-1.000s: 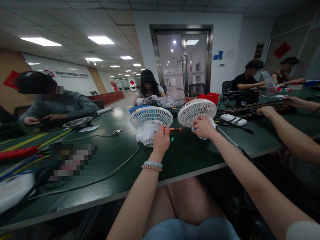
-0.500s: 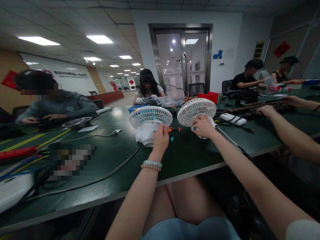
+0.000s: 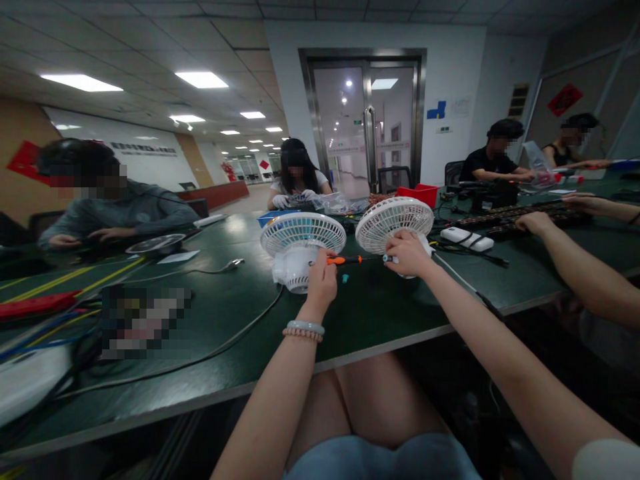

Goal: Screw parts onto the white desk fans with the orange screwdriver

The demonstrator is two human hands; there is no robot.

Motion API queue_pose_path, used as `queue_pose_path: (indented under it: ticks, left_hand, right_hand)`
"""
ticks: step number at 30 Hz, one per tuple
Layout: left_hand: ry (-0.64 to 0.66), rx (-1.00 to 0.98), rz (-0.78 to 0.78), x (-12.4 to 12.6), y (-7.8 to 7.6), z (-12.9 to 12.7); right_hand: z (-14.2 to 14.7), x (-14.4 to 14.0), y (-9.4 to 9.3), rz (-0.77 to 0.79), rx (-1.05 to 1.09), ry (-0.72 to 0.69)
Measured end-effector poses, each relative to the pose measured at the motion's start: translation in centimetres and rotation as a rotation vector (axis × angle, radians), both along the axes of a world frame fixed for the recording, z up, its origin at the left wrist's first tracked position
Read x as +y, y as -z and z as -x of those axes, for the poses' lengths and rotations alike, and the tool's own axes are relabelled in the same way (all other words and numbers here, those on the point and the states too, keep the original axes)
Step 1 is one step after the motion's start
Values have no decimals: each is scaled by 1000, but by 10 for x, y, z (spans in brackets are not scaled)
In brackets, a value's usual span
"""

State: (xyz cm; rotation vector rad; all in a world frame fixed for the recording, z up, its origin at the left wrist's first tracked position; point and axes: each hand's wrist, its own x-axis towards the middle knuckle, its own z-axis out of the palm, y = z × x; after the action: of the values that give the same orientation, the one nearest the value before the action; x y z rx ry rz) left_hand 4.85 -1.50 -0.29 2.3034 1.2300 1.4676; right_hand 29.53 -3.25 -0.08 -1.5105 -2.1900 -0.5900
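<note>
Two bare hands work close together above a green tabletop [image 3: 380, 310], the left hand [image 3: 323, 279] gripping an orange-and-black screwdriver [image 3: 346, 260] by its handle, thumb and fingers wrapped around it. The shaft points toward the right hand [image 3: 409, 252], whose fingertips pinch a small light-blue piece [image 3: 387, 259]; whether the tip meets that piece is too small to tell. A teal bit [image 3: 345, 279] lies on the table just below the screwdriver. Beaded and smooth bracelets [image 3: 304, 331] circle the left wrist.

Directly behind the left hand is a white fan [image 3: 293, 265], its round grille tilted upward; a second white fan [image 3: 387, 223] stands behind the right hand, which covers part of its body. From the first, a gray cord [image 3: 235, 340] curves across the table toward the left.

Farther out, a white power strip [image 3: 466, 240] lies right of the second fan, and a red bin [image 3: 419, 193] sits behind it. Across the table, a co-worker's white-gloved hands [image 3: 296, 199] handle parts beside clear plastic bags [image 3: 336, 202]. At left sits a person in a gray sleeve [image 3: 161, 212]; at right, another co-worker's hand [image 3: 533, 223] reaches over dark strips [image 3: 505, 219].
</note>
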Motion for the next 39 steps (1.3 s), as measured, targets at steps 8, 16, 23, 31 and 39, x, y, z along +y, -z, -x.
queue_pose_path:
  ticks: [8, 16, 23, 31, 39]
  left_hand:
    - [62, -70, 79, 3, 4, -1]
    - [9, -23, 42, 2, 0, -3]
    - [-9, -22, 9, 0, 0, -5]
    - [-123, 68, -71, -2, -6, -7]
    - [-275, 205, -52, 0, -6, -7]
  right_hand:
    - [2, 0, 0, -21, 1, 20]
    - [6, -1, 0, -15, 14, 58]
    - [12, -2, 1, -17, 52, 112]
    - [16, -3, 2, -24, 85, 133]
    - [19, -3, 1, -38, 104, 152]
